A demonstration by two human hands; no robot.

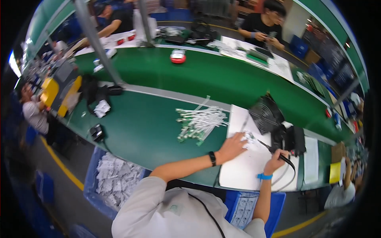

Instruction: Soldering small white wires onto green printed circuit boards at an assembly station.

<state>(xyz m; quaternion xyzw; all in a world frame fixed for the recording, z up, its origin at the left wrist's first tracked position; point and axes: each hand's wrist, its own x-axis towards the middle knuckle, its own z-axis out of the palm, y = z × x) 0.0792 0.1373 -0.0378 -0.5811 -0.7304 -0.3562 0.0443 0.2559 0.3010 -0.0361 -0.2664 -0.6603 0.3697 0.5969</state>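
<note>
My right hand is closed around the black handle of a soldering iron, its thin tip pointing left toward some small white and green parts. At those parts, my left hand has its fingers bent, with the fingertips on one of them; its exact shape is blurred. Both hands are over a white board on the green bench. Left of the board lies a heap of white cable strips with green ends. A black cable curves from the iron beside my right wrist.
A black fan unit stands behind my hands, with a black box to its right. Below the bench edge, a blue bin holds many white pieces. A black adapter lies at left. Co-workers sit across the green divider.
</note>
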